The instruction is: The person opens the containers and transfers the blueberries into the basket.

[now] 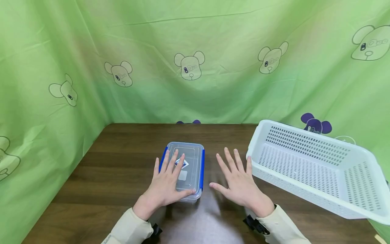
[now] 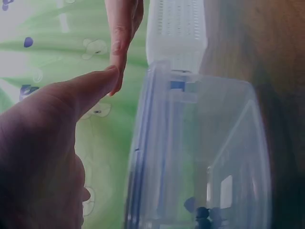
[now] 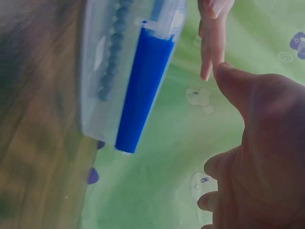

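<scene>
A clear plastic food container (image 1: 190,152) with a see-through lid and blue side clips lies on the table. My left hand (image 1: 166,188) hovers over its near left part, fingers spread, holding nothing. In the left wrist view the thumb is apart from the container (image 2: 233,129). My right hand (image 1: 240,186) is held palm down to the right of the container, its fingers spread too. One blue clip (image 3: 145,90) shows in the right wrist view. Inside the container lies a row of dark beads (image 3: 116,47), mostly hidden in the head view.
A white perforated basket (image 1: 304,200) stands at the right, close to my right fingertips. The brown wooden table (image 1: 122,162) ends at the back against a green curtain (image 1: 152,95) with bear-head prints, which also hangs along the left side.
</scene>
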Tool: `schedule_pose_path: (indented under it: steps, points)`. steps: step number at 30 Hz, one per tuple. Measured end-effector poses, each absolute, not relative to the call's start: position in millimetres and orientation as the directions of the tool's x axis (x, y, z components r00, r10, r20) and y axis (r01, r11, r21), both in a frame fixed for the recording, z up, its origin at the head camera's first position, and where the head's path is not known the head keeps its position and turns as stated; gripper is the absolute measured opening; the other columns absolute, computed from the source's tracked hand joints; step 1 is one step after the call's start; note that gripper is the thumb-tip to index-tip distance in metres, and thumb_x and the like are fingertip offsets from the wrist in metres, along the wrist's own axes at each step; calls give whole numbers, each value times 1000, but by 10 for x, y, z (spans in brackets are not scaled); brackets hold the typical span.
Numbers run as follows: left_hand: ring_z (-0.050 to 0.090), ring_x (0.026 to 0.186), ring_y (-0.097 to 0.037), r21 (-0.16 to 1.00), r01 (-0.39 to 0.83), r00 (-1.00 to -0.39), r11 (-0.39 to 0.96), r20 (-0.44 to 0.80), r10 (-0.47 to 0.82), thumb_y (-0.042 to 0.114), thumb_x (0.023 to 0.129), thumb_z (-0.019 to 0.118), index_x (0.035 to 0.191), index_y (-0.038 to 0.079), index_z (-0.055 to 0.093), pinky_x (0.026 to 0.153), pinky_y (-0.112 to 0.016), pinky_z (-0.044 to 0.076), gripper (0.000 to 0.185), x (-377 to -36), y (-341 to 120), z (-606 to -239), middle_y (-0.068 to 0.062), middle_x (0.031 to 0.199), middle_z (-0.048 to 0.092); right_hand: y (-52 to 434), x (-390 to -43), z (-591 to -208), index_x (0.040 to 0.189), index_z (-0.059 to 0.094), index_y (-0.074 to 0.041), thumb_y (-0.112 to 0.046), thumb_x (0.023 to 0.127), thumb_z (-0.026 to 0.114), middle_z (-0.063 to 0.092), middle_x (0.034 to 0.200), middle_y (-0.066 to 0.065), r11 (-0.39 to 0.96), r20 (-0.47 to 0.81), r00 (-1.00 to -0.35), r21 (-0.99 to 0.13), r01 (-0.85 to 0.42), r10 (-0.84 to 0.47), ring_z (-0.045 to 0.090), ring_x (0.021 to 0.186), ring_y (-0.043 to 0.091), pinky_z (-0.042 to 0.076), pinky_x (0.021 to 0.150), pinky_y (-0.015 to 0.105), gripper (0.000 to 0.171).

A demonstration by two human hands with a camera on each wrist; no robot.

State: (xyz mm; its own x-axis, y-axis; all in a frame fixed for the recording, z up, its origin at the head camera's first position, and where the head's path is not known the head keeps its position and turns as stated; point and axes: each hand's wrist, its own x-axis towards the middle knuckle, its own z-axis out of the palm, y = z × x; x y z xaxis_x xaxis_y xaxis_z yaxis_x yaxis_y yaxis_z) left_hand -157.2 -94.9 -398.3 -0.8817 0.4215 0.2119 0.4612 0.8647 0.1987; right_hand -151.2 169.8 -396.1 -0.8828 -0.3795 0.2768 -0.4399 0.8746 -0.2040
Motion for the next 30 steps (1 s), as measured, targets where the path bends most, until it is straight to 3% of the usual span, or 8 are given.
schedule_pose_path:
  steps: [3, 7, 14, 17, 19, 21, 24, 30]
  points:
    - [-3, 149, -41, 254, 477, -874, 841, 235, 425, 70, 83, 61, 160, 10, 14, 113, -68, 4, 109, -1597, -987, -3940, -17, 165, 9, 1662, -1530, -3913, 159, 21, -10, -59, 94, 56, 8, 164, 20, 838, 269, -876, -279, -468, -400, -3, 149, 43, -8, 109, 71, 89]
    - [-8, 149, -41, 415, 519, -855, 748, 274, 441, 56, 88, 65, 160, 6, 9, 113, -67, 1, 104, -1682, -1094, -3896, -18, 165, 3, 1624, -1587, -3865, 160, 10, -8, -46, 99, 55, -2, 165, 19, 695, 185, -874, -543, -471, -449, -9, 148, 43, -8, 110, 69, 86]
    - [1, 149, -42, 713, 408, -904, 570, 232, 358, 31, 95, 66, 159, 4, 3, 113, -68, 8, 94, -1890, -1337, -3996, -22, 164, 5, 1545, -1767, -3991, 159, -7, -8, -32, 104, 48, -8, 164, 19, 362, -72, -890, -926, -108, -450, -8, 149, 39, 1, 115, 62, 82]
    - [9, 146, -47, 806, 267, -946, 529, 115, 302, 27, 95, 65, 158, -2, 1, 112, -67, 15, 94, -1970, -1404, -4092, -30, 160, 8, 1460, -1836, -4132, 158, -10, -4, -24, 103, 49, 7, 160, 27, 232, -142, -891, -972, 42, -431, 18, 145, 43, 18, 116, 57, 83]
    - [20, 143, -49, 863, 152, -965, 483, 25, 260, 25, 96, 64, 157, -4, 2, 111, -65, 22, 92, -2020, -1437, -4168, -32, 157, 14, 1399, -1879, -4227, 156, -11, -1, -18, 103, 51, 25, 145, 31, 146, -158, -888, -984, 104, -432, 46, 127, 40, 39, 107, 50, 84]
    - [29, 138, -49, 909, 54, -973, 413, -46, 227, 21, 96, 64, 157, -5, 6, 111, -62, 28, 88, -2060, -1467, -4230, -33, 154, 21, 1349, -1915, -4309, 156, -12, 0, -13, 102, 51, 34, 128, 27, 79, -164, -881, -986, 144, -444, 59, 102, 29, 52, 89, 39, 84]
    - [41, 128, -45, 958, -65, -970, 279, -126, 206, 15, 95, 64, 157, -3, 13, 106, -56, 38, 82, -2103, -1522, -4305, -31, 150, 30, 1323, -1957, -4402, 156, -14, -1, -11, 102, 51, 40, 113, 19, 3, -170, -857, -981, 193, -487, 58, 79, 15, 54, 69, 29, 84]
    - [62, 99, -28, 980, -185, -946, 80, -199, 257, 11, 94, 67, 156, -1, 22, 79, -43, 58, 77, -2140, -1622, -4386, -28, 142, 36, 1378, -2011, -4483, 155, -17, -2, -11, 103, 49, 53, 106, 14, -79, -149, -792, -967, 240, -592, 63, 72, 16, 56, 64, 29, 85]
